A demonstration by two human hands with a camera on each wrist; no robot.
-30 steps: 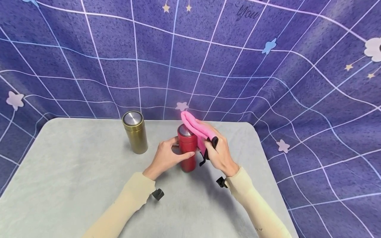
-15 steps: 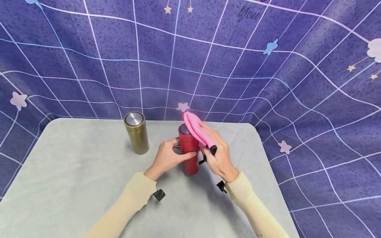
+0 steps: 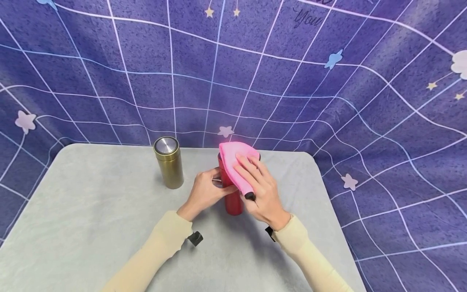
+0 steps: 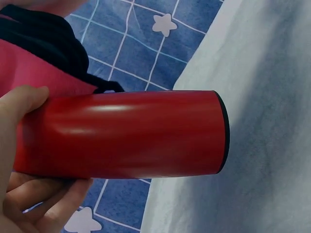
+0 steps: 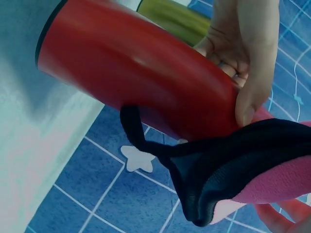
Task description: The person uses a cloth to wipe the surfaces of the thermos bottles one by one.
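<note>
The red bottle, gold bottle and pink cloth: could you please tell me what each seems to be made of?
Red bottle: probably painted metal, satin; soft highlights streak it.
Gold bottle: likely metal with a metallic sheen; its silvery lid glints radially.
Pink cloth: soft matte fabric, maybe microfibre; its surface looks fuzzy.

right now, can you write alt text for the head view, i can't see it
A person's left hand grips a red flask while their right hand holds a pink, black-edged cloth over its top. To the left, a gold flask with a silver-topped lid stands on a pale grey table, before a purple backdrop patterned with grid lines and stars.
</note>
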